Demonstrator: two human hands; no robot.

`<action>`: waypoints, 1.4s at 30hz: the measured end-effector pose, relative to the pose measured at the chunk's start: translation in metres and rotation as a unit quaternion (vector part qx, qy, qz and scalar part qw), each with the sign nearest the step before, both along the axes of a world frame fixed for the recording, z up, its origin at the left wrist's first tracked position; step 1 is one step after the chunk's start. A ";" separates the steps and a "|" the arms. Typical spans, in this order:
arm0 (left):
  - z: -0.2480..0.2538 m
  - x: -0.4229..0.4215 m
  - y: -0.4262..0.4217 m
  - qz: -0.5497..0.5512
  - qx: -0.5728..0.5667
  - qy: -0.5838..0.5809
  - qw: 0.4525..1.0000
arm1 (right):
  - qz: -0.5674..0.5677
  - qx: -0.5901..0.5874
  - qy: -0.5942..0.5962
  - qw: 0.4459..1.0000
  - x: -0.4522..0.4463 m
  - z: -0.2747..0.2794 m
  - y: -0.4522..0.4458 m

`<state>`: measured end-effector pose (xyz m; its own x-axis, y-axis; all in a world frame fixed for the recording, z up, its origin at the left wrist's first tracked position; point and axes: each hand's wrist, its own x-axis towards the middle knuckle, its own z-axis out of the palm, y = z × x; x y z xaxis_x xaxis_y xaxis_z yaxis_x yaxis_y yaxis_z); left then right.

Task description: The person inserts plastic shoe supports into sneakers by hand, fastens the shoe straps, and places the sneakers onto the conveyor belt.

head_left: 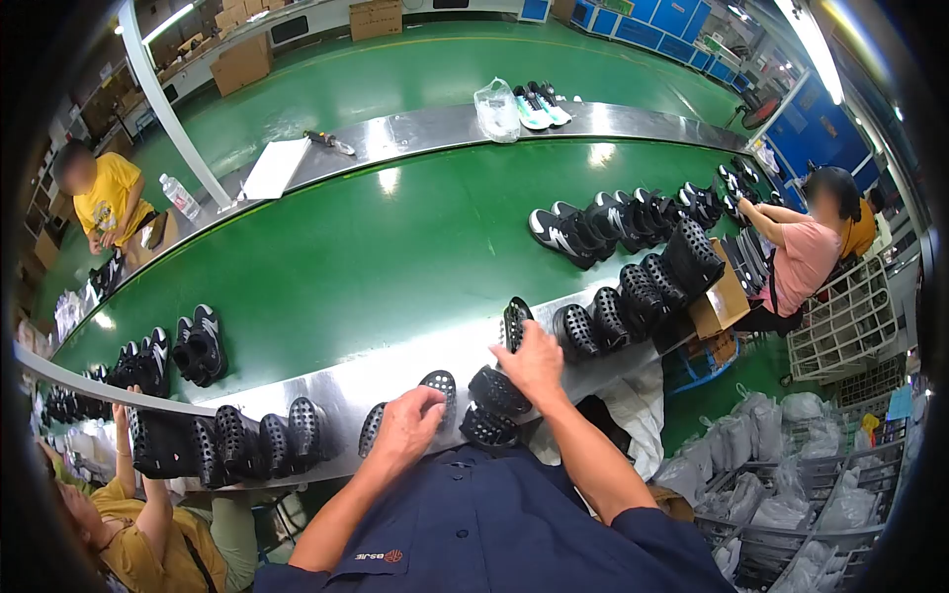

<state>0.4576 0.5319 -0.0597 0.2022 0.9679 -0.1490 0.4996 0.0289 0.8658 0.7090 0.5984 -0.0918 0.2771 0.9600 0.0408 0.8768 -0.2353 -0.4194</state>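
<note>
Navy shirt point(465, 529), fingers point(534, 336), bags point(781, 509) in rack point(826, 541)

A glossy green floor point(425, 74) stretches beyond the long bench point(356, 378), whose broad green top point(376, 242) runs between metal edges point(405, 130). A cardboard box point(242, 67) stands at the far left, blue cabinets point(672, 38) at the far right. A white post point(166, 104) rises on the left; a bright tube light point(816, 49) shines overhead on the right.

The inserts point(515, 318) were black with dotted faces. The belt point(395, 247) was green, its edge point(351, 385) silver; the shoes point(565, 234) were black with white streaks. One shirt point(465, 524) was navy, another shirt point(813, 259) pink.
</note>
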 end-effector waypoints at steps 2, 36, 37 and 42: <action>0.003 0.004 0.002 -0.008 0.009 -0.018 1.000 | 0.054 -0.037 -0.081 0.995 -0.002 -0.044 0.020; -0.026 -0.004 0.007 0.086 -0.127 -0.171 0.973 | -0.087 0.109 -0.021 0.990 0.168 0.030 -0.023; -0.026 -0.003 0.007 0.061 -0.067 -0.086 0.992 | -0.118 0.059 -0.037 0.991 0.168 0.024 -0.021; -0.021 -0.011 -0.007 0.023 0.150 0.185 0.971 | 0.027 0.165 -0.050 0.985 0.088 0.048 -0.067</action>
